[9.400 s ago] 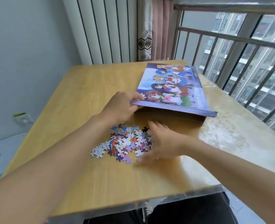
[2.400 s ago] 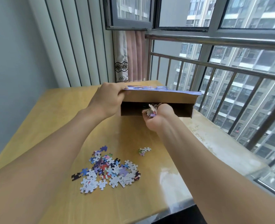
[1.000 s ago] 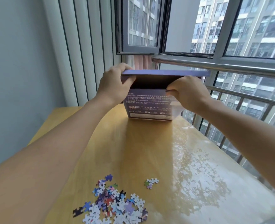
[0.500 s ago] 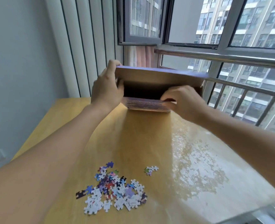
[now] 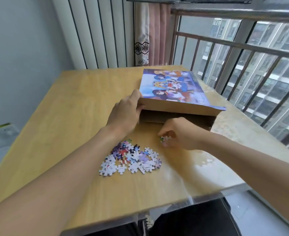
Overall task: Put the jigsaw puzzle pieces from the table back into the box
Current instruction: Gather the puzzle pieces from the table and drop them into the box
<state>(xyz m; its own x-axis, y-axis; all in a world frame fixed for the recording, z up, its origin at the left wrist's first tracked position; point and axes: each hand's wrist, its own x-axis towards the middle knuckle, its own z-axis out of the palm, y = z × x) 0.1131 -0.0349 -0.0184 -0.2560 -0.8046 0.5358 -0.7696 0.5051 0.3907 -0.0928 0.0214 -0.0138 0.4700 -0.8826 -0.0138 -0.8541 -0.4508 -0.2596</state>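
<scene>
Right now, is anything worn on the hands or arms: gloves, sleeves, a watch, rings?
Nothing shows. The left hand and right hand are bare, with no gloves, and no rings visible. Both forearms are uncovered right to the picture's edge: no sleeves, watch or bands. Nails look short and unpainted.

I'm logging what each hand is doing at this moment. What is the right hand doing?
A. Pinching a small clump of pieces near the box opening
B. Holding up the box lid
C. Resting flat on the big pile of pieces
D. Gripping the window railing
A: the right hand has its fingers closed on a small clump of pieces just in front of the box, while the left hand holds the lid up.
</scene>
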